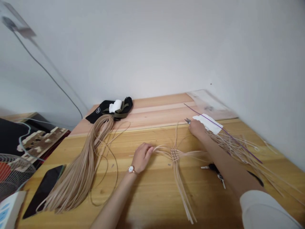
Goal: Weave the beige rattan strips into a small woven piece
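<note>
Tan woven piece (175,155) on wooden table (152,197), hands on both sides

Knotted block sits mid-table, just right of centre, flat on the wood. Strands (176,171) run out of it four ways; longest visible bunch points at the near edge.

Left hand (142,156): thumb and fingers brought together on the ends of the left-going strands, small pinch, no visible gap. Watch (131,169) on that wrist.

Right hand (197,128): beyond and right of the block, clear of it, fingers curled round a metal tool (187,121). Only the pointed tips stick out, aimed left; handle hidden, so can't tell how tight.

Right side: white paper (215,125) next to the right hand, purple strip (230,135) lying across it and over a heap of loose strands (226,144). Keys (221,179) near the right forearm. Clear sheet (221,106) at the far right corner.

Left side: thick tan hank (81,171), its near end partly over a black phone (44,190). Black bag (101,109) at the hank's far end, white tissue (116,106) on top. Fan (17,170) at left edge of view, partly cut off.
</note>
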Motion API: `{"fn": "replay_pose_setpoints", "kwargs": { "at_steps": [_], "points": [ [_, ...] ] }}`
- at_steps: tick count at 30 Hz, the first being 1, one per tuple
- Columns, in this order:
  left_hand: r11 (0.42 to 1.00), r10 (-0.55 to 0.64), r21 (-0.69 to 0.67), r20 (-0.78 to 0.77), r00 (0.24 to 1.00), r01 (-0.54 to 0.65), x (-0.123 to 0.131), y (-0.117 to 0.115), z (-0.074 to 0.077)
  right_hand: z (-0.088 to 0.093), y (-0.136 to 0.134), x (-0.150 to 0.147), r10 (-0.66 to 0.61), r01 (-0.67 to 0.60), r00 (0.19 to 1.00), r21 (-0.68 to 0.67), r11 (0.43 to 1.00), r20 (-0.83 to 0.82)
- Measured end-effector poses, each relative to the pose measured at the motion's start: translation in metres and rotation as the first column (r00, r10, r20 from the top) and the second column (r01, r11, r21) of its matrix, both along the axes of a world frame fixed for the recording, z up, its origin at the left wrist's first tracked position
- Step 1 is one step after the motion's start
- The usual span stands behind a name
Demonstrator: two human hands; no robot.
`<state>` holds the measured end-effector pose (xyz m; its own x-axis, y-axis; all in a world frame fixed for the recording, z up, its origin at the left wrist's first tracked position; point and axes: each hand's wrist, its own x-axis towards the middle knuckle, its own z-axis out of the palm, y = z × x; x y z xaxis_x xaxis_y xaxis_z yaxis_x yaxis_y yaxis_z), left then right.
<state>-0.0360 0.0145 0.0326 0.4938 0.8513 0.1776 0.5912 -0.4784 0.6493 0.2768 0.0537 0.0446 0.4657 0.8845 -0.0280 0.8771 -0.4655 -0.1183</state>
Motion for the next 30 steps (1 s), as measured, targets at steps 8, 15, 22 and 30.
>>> {"fn": "replay_pose_setpoints", "kwargs": {
  "at_steps": [8, 15, 22, 30],
  "points": [
    [0.996, -0.043, -0.079, 0.100, 0.994, 0.051, -0.018, -0.011, -0.004, 0.056, -0.057, -0.015, 0.237, -0.212, 0.966, 0.211, 0.954, -0.105],
    [0.978, 0.050, -0.205, 0.047, 0.998, -0.040, -0.013, -0.015, -0.005, 0.086, -0.126, -0.058, 0.534, -0.440, 0.712, 0.303, 0.845, -0.455],
    [0.951, 0.301, -0.094, 0.078, 0.950, -0.294, -0.051, -0.011, -0.007, 0.035, -0.152, -0.095, 0.599, -0.407, 0.691, 0.468, 0.784, -0.404],
    [0.850, 0.180, -0.505, 0.542, 0.821, 0.147, -0.029, -0.055, 0.039, 0.018, -0.149, -0.169, 0.649, -0.432, 0.756, 0.807, 0.404, 0.080]
  ]
}}
